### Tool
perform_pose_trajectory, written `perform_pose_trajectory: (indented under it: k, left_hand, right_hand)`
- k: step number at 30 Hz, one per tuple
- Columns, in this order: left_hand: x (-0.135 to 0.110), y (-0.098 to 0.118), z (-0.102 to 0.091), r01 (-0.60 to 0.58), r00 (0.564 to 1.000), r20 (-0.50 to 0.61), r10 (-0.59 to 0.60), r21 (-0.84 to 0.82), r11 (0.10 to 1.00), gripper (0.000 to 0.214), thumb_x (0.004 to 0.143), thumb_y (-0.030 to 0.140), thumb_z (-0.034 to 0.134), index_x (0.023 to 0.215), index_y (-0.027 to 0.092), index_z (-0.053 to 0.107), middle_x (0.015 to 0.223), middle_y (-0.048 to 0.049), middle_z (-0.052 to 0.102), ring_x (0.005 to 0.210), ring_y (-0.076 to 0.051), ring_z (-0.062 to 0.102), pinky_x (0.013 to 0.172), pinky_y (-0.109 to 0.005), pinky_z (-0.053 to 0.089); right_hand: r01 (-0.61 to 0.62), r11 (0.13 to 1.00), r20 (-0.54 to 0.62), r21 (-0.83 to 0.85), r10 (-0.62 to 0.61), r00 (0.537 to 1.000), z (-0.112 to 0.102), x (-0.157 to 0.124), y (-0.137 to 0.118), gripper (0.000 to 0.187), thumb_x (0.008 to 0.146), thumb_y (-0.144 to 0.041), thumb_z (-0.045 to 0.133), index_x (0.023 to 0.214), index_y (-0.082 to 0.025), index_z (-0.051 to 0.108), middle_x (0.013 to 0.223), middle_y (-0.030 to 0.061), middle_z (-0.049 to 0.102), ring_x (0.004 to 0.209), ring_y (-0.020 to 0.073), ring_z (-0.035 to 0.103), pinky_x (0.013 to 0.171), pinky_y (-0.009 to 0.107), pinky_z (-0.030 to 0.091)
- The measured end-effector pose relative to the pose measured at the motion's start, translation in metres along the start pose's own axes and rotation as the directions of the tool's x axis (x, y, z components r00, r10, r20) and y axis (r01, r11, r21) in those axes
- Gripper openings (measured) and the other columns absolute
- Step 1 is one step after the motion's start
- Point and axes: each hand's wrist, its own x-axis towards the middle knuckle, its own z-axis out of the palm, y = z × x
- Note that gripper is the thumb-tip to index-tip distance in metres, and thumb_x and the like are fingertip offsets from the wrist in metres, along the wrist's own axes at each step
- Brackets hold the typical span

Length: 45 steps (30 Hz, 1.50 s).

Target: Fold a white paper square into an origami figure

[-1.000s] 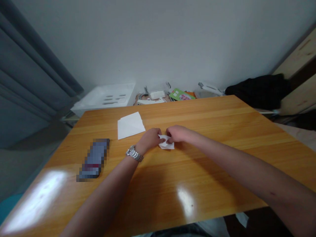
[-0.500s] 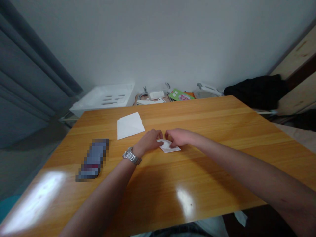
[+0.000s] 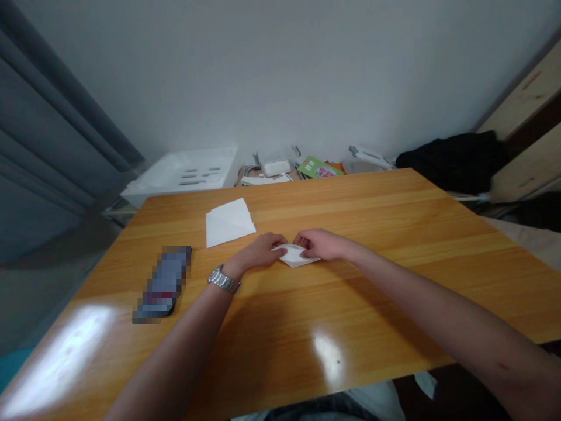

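A small folded piece of white paper [image 3: 293, 257] lies on the wooden table [image 3: 372, 210], one corner pointing toward me. My left hand [image 3: 263, 249], with a metal watch [image 3: 224, 279] on its wrist, pinches the paper's left side between thumb and fingers. On the opposite side my right hand [image 3: 321, 244] grips the paper, its thumb on top and its fingers curled behind. The fingertips of both hands nearly meet at the far edge, and they partly hide the paper there. Left of the hands rests a flat stack of white paper sheets [image 3: 229, 223].
A phone [image 3: 164, 283], blurred out, lies on the table's left side. Behind the far edge are a white tray [image 3: 188, 169], a green booklet [image 3: 319, 168], a white box [image 3: 277, 168] and dark cloth [image 3: 451, 161]. A grey curtain [image 3: 52, 111] hangs at left.
My left hand has turned flatter and shifted slightly left. The paper has rotated, so its near corner now points more directly at me. My right hand stays almost in place.
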Motion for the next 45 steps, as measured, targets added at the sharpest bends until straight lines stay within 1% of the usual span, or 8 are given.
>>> perform_pose_trajectory:
  k: [5,13,16,22,28,34,38,45]
  left_hand:
    - [-0.006,0.003,-0.002,-0.025,1.000,0.014,0.025,-0.034,0.999,0.031,0.094,0.034,0.048,0.103,0.016,0.072,0.100,-0.0073,0.073,0.088,-0.020,0.066,0.078,-0.029,0.048]
    - [-0.012,-0.005,0.011,0.004,0.993,-0.112,-0.027,-0.201,0.980,0.031,0.093,0.038,0.051,0.104,0.017,0.072,0.098,-0.0048,0.075,0.086,-0.019,0.066,0.077,-0.028,0.049]
    - [-0.014,-0.003,0.015,0.019,0.992,-0.113,-0.056,-0.306,0.952,0.032,0.091,0.040,0.054,0.102,0.016,0.072,0.097,-0.0056,0.075,0.086,-0.020,0.067,0.078,-0.029,0.051]
    - [-0.023,0.003,0.021,0.045,0.995,-0.040,-0.093,-0.642,0.765,0.039,0.087,0.043,0.065,0.108,0.012,0.071,0.104,-0.0107,0.075,0.089,-0.021,0.069,0.080,-0.031,0.054]
    - [-0.031,-0.002,0.026,-0.002,1.000,-0.015,-0.014,-0.751,0.660,0.036,0.089,0.038,0.068,0.116,0.014,0.072,0.121,-0.0111,0.072,0.109,-0.024,0.066,0.099,-0.035,0.049]
    - [-0.035,-0.004,0.034,-0.047,0.999,-0.047,0.012,-0.867,0.496,0.046,0.091,0.033,0.067,0.134,0.018,0.058,0.128,-0.0118,0.067,0.116,-0.024,0.064,0.101,-0.039,0.052]
    - [-0.035,-0.005,0.039,-0.115,0.992,-0.128,0.009,-0.851,0.513,0.036,0.091,0.031,0.066,0.125,0.018,0.061,0.120,-0.0105,0.068,0.109,-0.022,0.066,0.092,-0.035,0.056]
    - [-0.037,-0.003,0.039,-0.172,0.976,-0.218,0.023,-0.700,0.693,0.027,0.095,0.031,0.060,0.117,0.017,0.066,0.116,-0.0092,0.069,0.101,-0.020,0.066,0.087,-0.030,0.055]
  right_hand:
    - [0.048,0.995,-0.035,0.084,-0.045,0.998,0.000,-0.001,0.003,0.033,0.081,-0.009,0.066,0.113,-0.016,0.068,0.100,0.0053,0.075,0.086,0.0168,0.067,0.074,0.024,0.047]
    - [0.126,0.958,-0.153,0.259,-0.088,0.984,0.007,-0.006,0.009,0.029,0.086,-0.008,0.059,0.112,-0.016,0.070,0.109,0.0076,0.075,0.092,0.0166,0.068,0.084,0.027,0.050]
    - [0.153,0.940,-0.196,0.306,-0.096,0.976,0.011,-0.010,0.009,0.028,0.088,-0.009,0.057,0.111,-0.016,0.070,0.113,0.0081,0.074,0.095,0.0174,0.068,0.088,0.030,0.052]
    - [0.101,0.782,-0.166,0.615,0.003,0.986,0.026,-0.018,0.012,0.026,0.094,-0.023,0.054,0.117,-0.020,0.065,0.103,0.0081,0.069,0.079,0.0171,0.068,0.063,0.028,0.061]
    - [0.160,0.722,-0.199,0.673,-0.032,0.980,0.032,-0.024,0.012,0.024,0.092,-0.027,0.060,0.115,-0.021,0.065,0.097,0.0055,0.067,0.076,0.0149,0.067,0.060,0.025,0.061]
    - [0.227,0.699,-0.248,0.678,-0.072,0.966,0.035,-0.031,0.009,0.017,0.090,-0.030,0.063,0.104,-0.021,0.064,0.100,0.0047,0.066,0.083,0.0161,0.066,0.062,0.025,0.060]
    - [0.252,0.708,-0.277,0.660,-0.082,0.957,0.038,-0.033,0.009,0.015,0.090,-0.028,0.062,0.103,-0.021,0.064,0.102,0.0043,0.066,0.086,0.0165,0.065,0.067,0.026,0.058]
    - [0.302,0.752,-0.331,0.586,-0.119,0.936,0.037,-0.036,0.011,0.015,0.090,-0.027,0.064,0.103,-0.019,0.067,0.101,0.0047,0.070,0.088,0.0171,0.065,0.078,0.029,0.051]
